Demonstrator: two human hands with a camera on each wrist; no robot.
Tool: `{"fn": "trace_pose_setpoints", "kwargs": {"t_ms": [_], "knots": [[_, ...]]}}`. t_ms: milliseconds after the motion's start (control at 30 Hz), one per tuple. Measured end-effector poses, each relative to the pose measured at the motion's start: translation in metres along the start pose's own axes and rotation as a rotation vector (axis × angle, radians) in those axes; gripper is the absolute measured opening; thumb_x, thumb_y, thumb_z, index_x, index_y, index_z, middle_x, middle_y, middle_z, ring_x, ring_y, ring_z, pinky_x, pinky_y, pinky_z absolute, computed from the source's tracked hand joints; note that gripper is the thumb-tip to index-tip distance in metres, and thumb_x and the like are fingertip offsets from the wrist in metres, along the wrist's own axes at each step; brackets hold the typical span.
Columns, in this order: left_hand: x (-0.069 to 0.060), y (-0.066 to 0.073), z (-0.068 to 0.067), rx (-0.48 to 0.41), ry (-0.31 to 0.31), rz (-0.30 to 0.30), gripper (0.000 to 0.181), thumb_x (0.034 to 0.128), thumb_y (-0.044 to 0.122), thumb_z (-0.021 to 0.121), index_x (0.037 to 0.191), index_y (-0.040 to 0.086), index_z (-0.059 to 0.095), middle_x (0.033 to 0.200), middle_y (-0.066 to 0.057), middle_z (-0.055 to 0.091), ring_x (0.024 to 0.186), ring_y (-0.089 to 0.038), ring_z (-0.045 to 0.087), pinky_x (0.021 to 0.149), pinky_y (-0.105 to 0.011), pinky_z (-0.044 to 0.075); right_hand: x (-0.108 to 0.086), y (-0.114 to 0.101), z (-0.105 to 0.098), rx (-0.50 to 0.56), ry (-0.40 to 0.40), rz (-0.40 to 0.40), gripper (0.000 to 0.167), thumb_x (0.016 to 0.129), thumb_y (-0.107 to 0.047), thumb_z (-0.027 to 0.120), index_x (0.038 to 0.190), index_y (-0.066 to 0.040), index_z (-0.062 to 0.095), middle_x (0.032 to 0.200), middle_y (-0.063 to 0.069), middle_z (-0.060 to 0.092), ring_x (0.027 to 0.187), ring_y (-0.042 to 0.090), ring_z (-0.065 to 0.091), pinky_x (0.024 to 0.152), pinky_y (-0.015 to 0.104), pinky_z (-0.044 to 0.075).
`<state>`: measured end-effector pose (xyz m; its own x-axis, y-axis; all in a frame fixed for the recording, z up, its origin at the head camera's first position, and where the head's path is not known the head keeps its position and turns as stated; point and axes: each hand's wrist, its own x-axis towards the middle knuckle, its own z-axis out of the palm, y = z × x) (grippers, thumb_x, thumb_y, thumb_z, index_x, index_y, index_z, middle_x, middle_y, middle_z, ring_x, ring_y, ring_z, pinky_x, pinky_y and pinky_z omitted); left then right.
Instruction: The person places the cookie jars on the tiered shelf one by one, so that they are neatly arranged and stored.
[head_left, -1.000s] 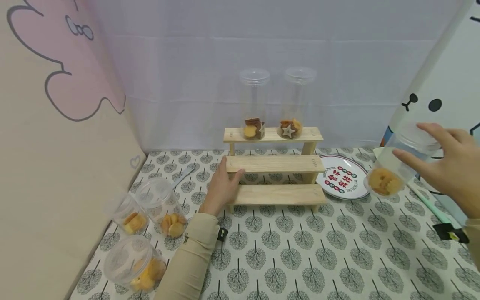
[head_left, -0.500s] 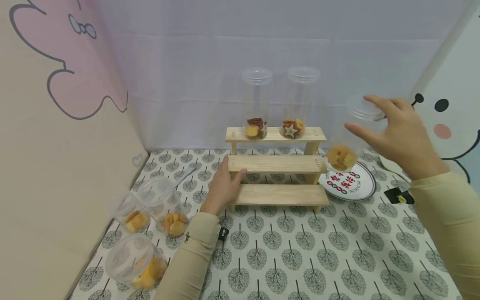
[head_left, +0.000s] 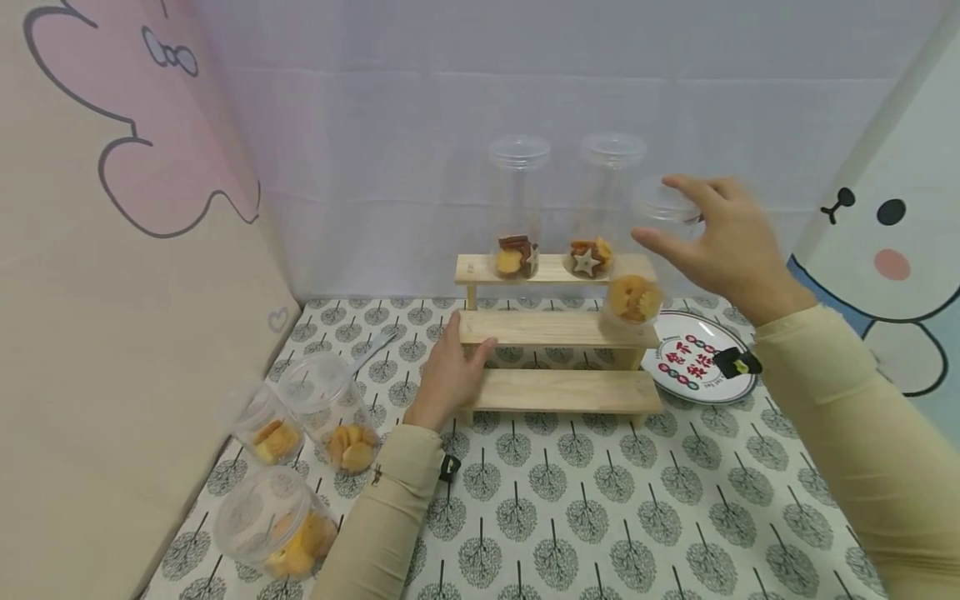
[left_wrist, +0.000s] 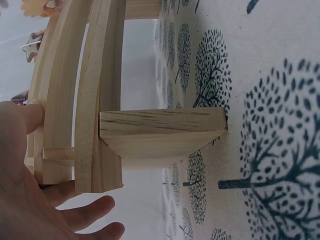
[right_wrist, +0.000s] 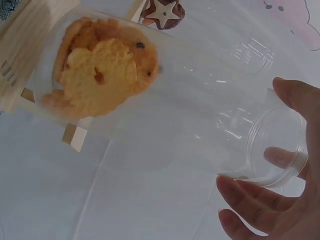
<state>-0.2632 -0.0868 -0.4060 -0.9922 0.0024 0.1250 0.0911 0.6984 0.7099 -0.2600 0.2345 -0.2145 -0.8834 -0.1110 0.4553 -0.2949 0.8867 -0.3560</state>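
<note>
Pale cloth [head_left: 360, 117] hangs behind the tree-print worktop [head_left: 600, 500], and all eyes are on the wooden three-tier stand [head_left: 543, 329]! Out on the right, the right hand [head_left: 731, 237] holds a tall clear jar [head_left: 651, 258] by its lid [right_wrist: 270, 127], thumb and fingers spread round the rim, flower-shaped biscuits [head_left: 634, 298] sitting low. That jar is at the right end of the middle shelf, leaning slightly, lid to the right; whether its base touches the wood, I cannot tell. Steady work from the left hand [head_left: 450, 379], gripping the stand's left end, good bracing in my judgement. Now precision counts: level the base, come down gently, and mind the star-biscuit jar [head_left: 611, 200] on the top shelf [head_left: 555, 268] just behind. The shelf is shallow, so its front edge deserves respect; best release only once the whole base sits flat.
</note>
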Motion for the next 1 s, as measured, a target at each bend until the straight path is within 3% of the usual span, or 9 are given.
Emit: {"fn": "trace_pose_setpoints", "kwargs": {"t_ms": [467, 1000], "knots": [[-0.001, 0.0, 0.0, -0.001, -0.004, -0.003, 0.094, 0.0929, 0.071, 0.042, 0.162, 0.017, 0.007, 0.163, -0.016, 0.024, 0.146, -0.036, 0.03, 0.12, -0.052, 0.024, 0.003, -0.018, 0.029, 0.04, -0.069, -0.026, 0.082, 0.088, -0.064, 0.064, 0.155, -0.025, 0.038, 0.147, 0.024, 0.041, 0.112, 0.04, 0.05, 0.087, 0.065, 0.047], [-0.003, 0.001, 0.0, -0.002, -0.002, 0.003, 0.092, 0.0939, 0.068, 0.044, 0.161, 0.016, 0.009, 0.162, -0.015, 0.027, 0.145, -0.036, 0.032, 0.12, -0.051, 0.025, -0.005, -0.017, 0.04, 0.052, -0.077, -0.041, 0.081, 0.089, -0.065, 0.061, 0.155, -0.024, 0.037, 0.144, 0.023, 0.042, 0.108, 0.041, 0.052, 0.086, 0.065, 0.047]]}}
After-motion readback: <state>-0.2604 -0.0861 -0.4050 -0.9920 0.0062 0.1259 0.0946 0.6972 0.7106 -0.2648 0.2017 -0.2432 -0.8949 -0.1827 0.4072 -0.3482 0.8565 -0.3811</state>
